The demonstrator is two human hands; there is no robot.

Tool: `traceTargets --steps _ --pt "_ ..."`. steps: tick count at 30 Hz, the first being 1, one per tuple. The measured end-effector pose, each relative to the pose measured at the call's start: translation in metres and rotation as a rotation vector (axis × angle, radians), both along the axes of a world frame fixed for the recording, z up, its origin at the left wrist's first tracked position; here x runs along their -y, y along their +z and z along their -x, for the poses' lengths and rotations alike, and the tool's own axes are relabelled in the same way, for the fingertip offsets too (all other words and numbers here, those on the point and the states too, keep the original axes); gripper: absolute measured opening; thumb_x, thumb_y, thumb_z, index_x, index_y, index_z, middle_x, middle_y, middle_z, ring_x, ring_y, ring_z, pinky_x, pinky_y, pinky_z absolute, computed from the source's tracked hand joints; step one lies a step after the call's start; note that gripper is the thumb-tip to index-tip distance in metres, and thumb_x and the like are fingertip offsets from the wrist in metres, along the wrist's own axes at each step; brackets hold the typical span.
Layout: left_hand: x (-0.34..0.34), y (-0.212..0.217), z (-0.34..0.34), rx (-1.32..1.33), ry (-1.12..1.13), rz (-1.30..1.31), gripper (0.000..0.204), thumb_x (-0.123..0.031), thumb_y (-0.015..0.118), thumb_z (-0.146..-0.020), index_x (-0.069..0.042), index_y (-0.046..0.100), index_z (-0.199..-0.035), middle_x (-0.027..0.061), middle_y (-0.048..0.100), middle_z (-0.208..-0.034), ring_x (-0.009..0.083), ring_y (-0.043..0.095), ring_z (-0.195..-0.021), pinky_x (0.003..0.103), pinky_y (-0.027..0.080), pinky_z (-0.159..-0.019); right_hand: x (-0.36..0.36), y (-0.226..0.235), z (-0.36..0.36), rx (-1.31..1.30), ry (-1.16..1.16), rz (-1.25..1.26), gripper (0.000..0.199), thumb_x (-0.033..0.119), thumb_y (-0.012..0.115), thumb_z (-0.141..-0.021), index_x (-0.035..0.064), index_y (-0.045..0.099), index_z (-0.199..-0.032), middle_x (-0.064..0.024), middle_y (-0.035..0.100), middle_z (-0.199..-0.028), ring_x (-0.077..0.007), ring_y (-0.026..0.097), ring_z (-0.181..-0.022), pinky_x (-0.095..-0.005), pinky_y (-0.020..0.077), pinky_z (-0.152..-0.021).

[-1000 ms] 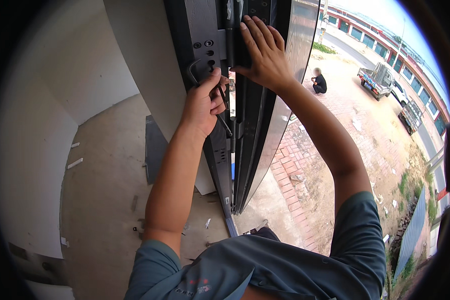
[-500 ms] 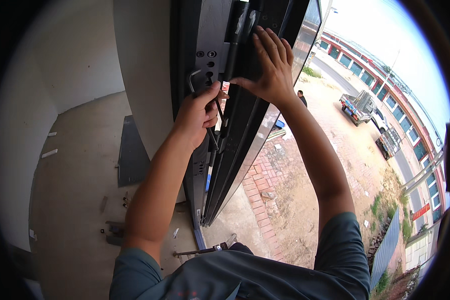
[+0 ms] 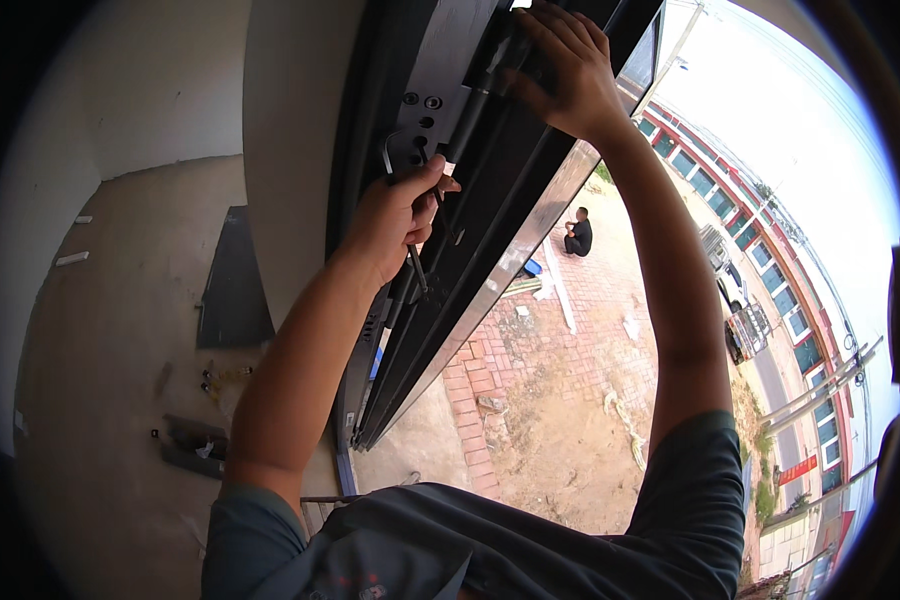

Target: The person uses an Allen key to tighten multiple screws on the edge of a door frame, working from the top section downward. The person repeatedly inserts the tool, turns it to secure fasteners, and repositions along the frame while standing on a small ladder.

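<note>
My left hand (image 3: pixel 395 220) is closed round a metal hex key (image 3: pixel 418 268). Its bent end sticks out above the fist, beside the holes in a grey hinge plate (image 3: pixel 445 50), and its other end comes out below. A second thin dark rod (image 3: pixel 446 208) also shows at my fingers; whether it is a separate key I cannot tell. Higher up, my right hand (image 3: pixel 570 75) lies against the dark metal door (image 3: pixel 500 185) by a hinge barrel (image 3: pixel 485 72). Its thumb is apart from the fingers, and the fingertips are partly hidden at the top edge.
Left of the door, a dark panel (image 3: pixel 235 290) and a dark metal piece (image 3: pixel 192 445) lie on the indoor floor (image 3: pixel 90 370). Outside at the right, a person (image 3: pixel 578 233) crouches on red brick paving (image 3: pixel 605 310). Parked vehicles (image 3: pixel 745 325) stand by the road.
My right hand has moved up the door, its fingers drawing closer together. My left hand keeps the hex key near the plate's holes. The view has shifted, bringing the crouching person fully into sight.
</note>
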State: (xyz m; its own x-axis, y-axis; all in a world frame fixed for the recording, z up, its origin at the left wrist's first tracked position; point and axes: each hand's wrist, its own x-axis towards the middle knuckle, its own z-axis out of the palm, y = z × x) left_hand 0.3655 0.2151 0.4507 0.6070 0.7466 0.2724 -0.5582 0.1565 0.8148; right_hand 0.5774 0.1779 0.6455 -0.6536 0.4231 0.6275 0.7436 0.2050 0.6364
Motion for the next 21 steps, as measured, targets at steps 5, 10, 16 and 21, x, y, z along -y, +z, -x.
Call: traceTargets --steps 5,10,16,21 --pt "0.003 0.001 -0.003 0.034 0.051 0.011 0.044 -0.044 0.066 -0.101 -0.001 0.07 -0.094 -0.008 0.033 -0.05 0.0037 0.023 -0.044 0.024 0.02 -0.048 0.002 -0.047 0.003 -0.12 0.221 -0.179 0.042 0.027 0.075 -0.09 0.0074 0.07 -0.127 -0.0132 0.062 -0.139 -0.0334 0.047 -0.142 -0.0494 0.0324 -0.115" --pt "0.009 -0.001 -0.012 0.098 0.023 0.062 0.041 -0.043 0.066 -0.102 -0.002 0.071 -0.097 -0.0095 0.038 -0.053 0.0026 0.026 -0.044 0.023 0.022 -0.048 0.059 -0.134 0.031 -0.444 0.488 0.192 0.034 0.029 0.083 -0.083 0.0005 0.073 -0.098 -0.008 0.068 -0.077 -0.027 0.063 -0.064 -0.0358 0.0519 -0.064" --pt "0.01 -0.004 -0.024 0.217 0.077 0.137 0.038 -0.042 0.065 -0.102 -0.005 0.073 -0.097 -0.0101 0.047 -0.062 0.0016 0.036 -0.051 0.022 0.024 -0.049 0.058 -0.149 0.058 -0.263 0.551 0.095 0.029 0.02 0.085 -0.077 0.0028 0.072 -0.098 -0.005 0.067 -0.08 -0.022 0.064 -0.067 -0.0319 0.0521 -0.059" --pt "0.019 0.001 -0.023 0.213 0.039 0.104 0.04 -0.043 0.061 -0.105 -0.006 0.075 -0.102 -0.0089 0.049 -0.065 0.002 0.041 -0.054 0.022 0.026 -0.051 0.055 -0.134 0.047 -0.017 0.524 0.06 0.023 0.012 0.079 -0.076 0.0082 0.073 -0.098 -0.004 0.065 -0.087 -0.021 0.065 -0.073 -0.0331 0.0503 -0.061"
